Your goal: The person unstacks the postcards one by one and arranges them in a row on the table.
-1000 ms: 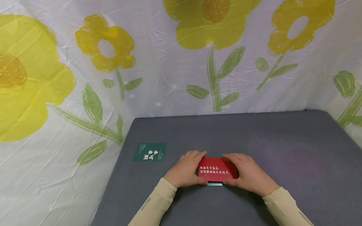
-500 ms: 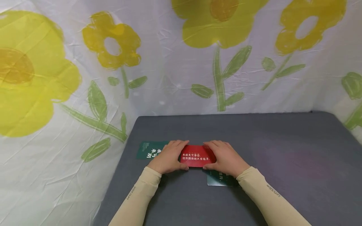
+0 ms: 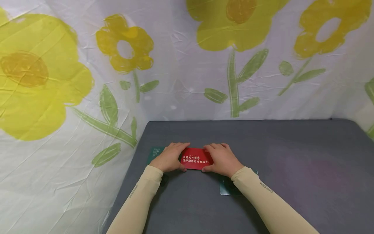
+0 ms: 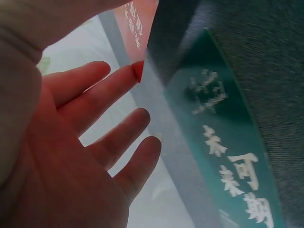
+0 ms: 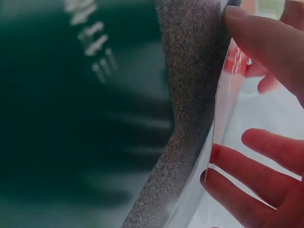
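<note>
A red card [image 3: 195, 158] with white printed characters is held between both hands, off the table. My left hand [image 3: 170, 158] pinches its left end with thumb and fingertips, while the other fingers spread apart in the left wrist view. At the card's right end, my right hand [image 3: 224, 161] pinches it the same way. Beneath the left hand lies a green card [image 4: 213, 118] with white characters, mostly hidden in the head view. Another green card [image 3: 229, 187] lies under the right wrist and fills much of the right wrist view.
A dark grey cloth-covered table [image 3: 292, 156] carries the cards. Behind it and along the left side hangs a white curtain [image 3: 178, 58] printed with yellow flowers. Beige sleeves [image 3: 263, 191] cover both forearms.
Both hands have carried the red card leftward and farther from the body, off the right green card. The left hand now covers much of the left green card. The head view has shifted slightly.
</note>
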A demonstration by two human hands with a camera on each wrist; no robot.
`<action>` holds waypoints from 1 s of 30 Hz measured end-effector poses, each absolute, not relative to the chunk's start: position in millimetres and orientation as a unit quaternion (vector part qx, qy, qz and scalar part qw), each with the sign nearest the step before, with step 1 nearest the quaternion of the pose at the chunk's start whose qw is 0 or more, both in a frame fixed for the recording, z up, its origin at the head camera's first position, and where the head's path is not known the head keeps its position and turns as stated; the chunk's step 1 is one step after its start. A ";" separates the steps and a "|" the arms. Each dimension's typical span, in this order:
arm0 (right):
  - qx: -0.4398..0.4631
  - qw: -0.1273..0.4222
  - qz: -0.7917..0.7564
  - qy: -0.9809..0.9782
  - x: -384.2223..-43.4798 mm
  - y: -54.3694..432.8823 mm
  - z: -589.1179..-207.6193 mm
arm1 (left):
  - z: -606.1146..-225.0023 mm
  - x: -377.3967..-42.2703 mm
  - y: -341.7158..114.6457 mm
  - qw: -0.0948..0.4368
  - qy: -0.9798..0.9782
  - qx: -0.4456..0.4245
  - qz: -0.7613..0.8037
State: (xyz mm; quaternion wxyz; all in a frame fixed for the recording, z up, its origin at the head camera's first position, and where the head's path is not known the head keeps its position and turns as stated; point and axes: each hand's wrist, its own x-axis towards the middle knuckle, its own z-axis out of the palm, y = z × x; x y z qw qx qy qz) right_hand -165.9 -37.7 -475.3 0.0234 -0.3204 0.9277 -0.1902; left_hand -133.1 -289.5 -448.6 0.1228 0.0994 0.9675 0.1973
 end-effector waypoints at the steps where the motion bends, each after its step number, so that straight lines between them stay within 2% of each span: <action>1: -0.320 0.025 -0.190 0.928 -166.0 -38.1 -475.9 | -450.2 -133.9 -289.9 0.125 0.967 0.098 0.200; 11: -0.316 0.038 -0.186 0.929 -169.8 -40.3 -480.1 | -458.1 -140.2 -295.5 0.142 0.961 0.084 0.222; 30: -0.306 0.052 -0.176 0.934 -170.7 -44.8 -480.8 | -460.4 -137.1 -298.3 0.140 0.960 0.072 0.233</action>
